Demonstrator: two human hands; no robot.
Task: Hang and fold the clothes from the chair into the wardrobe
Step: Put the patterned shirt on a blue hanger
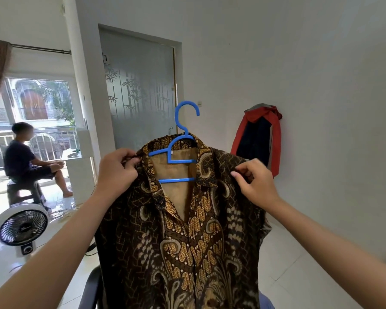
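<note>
At far left a white floor fan (20,227) stands on the tiles and a seated person (29,159) faces the window, while your left hand (117,172) pinches the left shoulder of the brown batik shirt (181,237). The shirt hangs on a blue plastic hanger (178,150), held up in front of the frosted glass door (140,85) and above a dark chair (90,288). Your right hand (256,184) pinches the shirt's right shoulder, and a red and navy garment (260,137) hangs on the wall beyond.
</note>
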